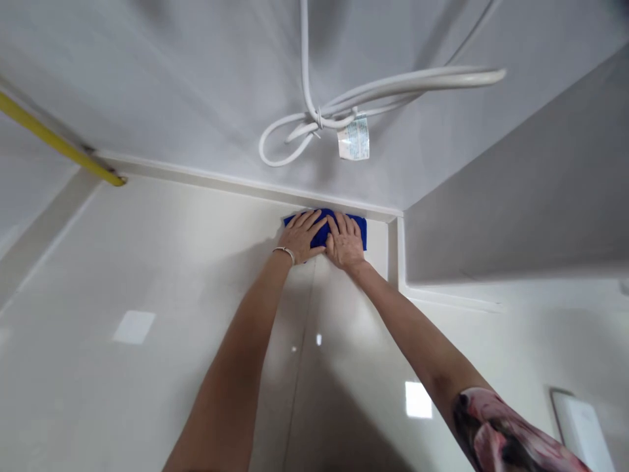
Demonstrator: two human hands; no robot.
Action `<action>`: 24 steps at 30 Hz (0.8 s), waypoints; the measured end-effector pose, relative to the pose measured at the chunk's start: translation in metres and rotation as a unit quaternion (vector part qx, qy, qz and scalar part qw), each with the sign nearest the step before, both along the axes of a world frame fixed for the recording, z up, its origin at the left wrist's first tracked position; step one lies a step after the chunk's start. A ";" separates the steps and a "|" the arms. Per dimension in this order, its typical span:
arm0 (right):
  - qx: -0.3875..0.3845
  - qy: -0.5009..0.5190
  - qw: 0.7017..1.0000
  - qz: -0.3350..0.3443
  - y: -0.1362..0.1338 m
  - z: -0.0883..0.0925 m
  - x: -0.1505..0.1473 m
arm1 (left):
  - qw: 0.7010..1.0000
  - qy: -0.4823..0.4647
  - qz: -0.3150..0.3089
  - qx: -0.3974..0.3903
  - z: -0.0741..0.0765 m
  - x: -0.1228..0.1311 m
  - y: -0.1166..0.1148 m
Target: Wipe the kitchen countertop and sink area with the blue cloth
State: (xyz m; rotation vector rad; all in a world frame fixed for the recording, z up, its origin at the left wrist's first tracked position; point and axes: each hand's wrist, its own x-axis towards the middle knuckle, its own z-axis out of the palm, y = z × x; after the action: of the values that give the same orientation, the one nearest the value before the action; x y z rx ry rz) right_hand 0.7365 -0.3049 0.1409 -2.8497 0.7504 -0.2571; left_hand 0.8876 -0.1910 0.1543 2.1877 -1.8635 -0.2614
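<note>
A blue cloth [358,229] lies on the glossy white floor [171,295], pushed into the corner where the floor meets the skirting [255,187]. My left hand [303,237] lies flat on the cloth's left part with fingers stretched out, a thin bracelet on its wrist. My right hand [345,241] presses flat on the cloth beside it, fingers also spread. The two hands touch each other over the cloth.
A coiled white cable [344,111] with a paper tag [354,137] hangs against the grey wall above the cloth. A yellow pole [59,144] leans at the far left. A wall section juts out on the right [515,196]. A white object [582,426] sits at bottom right.
</note>
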 end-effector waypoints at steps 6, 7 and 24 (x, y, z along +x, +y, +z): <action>-0.003 -0.020 1.000 0.000 -0.003 -0.005 0.003 | 0.999 0.018 -0.016 -0.042 -0.008 0.019 -0.009; 0.000 -0.023 1.000 0.001 -0.004 -0.004 0.003 | 0.999 0.016 -0.013 -0.046 -0.008 0.019 -0.009; -0.036 0.140 0.984 -0.100 0.015 0.018 -0.088 | 0.999 0.028 0.023 -0.023 -0.004 -0.107 -0.006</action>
State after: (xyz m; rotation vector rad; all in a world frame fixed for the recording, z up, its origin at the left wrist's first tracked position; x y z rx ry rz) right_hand 0.6488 -0.2897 0.1591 -2.9146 1.1046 0.0974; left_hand 0.7806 -0.1973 0.1506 2.1671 -1.7711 -0.2650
